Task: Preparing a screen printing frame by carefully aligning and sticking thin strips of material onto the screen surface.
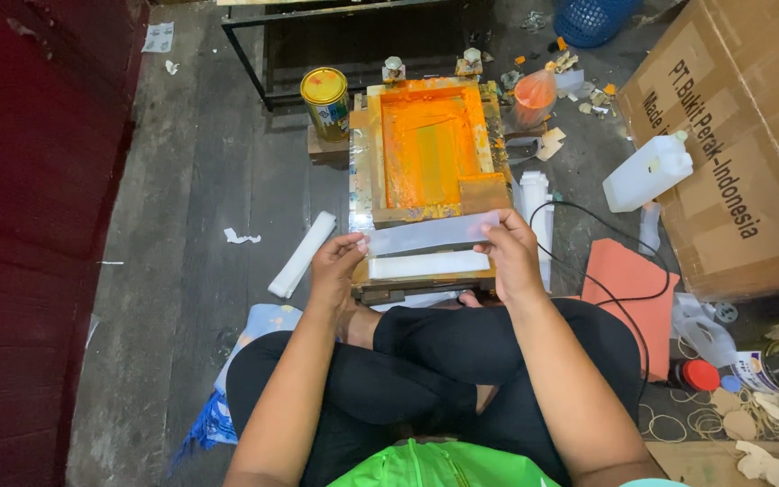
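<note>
Two hands pinch one thin translucent plastic strip (433,232) by its ends, left hand (334,271) and right hand (508,254) closed on it, over the near edge of the orange-stained wooden screen-printing frame (427,153). Looks light, floppy, slippery; end grips suit it.

Orange-stained printing frame (429,149), translucent white strip (433,232), yellow-lidded can (325,102), white jug (647,170).
</note>
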